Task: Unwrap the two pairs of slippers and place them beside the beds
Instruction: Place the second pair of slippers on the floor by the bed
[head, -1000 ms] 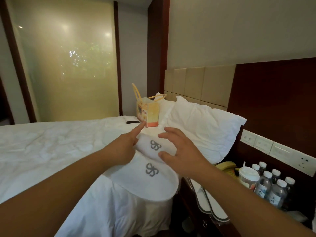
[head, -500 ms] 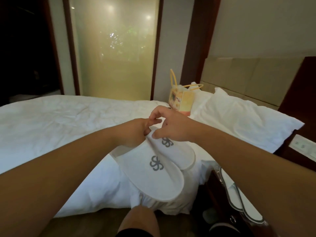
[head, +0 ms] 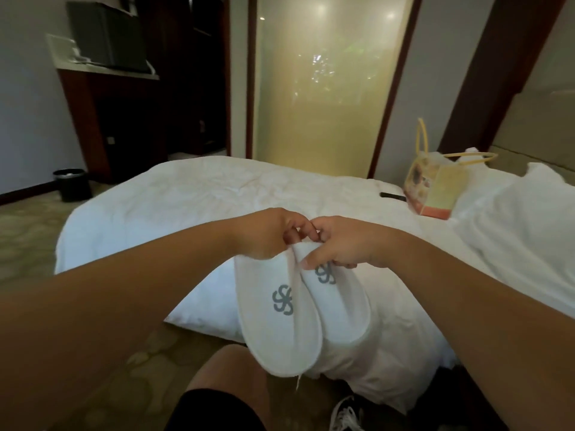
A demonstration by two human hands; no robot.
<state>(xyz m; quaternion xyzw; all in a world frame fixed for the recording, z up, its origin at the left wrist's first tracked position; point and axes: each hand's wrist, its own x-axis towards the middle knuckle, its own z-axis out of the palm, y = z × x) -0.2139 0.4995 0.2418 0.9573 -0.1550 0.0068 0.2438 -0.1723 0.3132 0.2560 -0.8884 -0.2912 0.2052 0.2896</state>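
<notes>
White slippers (head: 298, 309) pinched at the top by both hands, left hand (head: 267, 233) and right hand (head: 342, 241), above the near bed (head: 193, 197) edge. Yellow bag (head: 435, 185) far right, black bin (head: 72, 184) far left on carpet (head: 21, 231).

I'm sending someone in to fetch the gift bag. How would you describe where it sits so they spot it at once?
Start at the white bed and look to its head end, near the pillow. The gift bag stands upright on the covers there, beside a small dark object. It is the only coloured thing on the bed: pale yellow with an orange base and thin yellow loop handles.
</notes>
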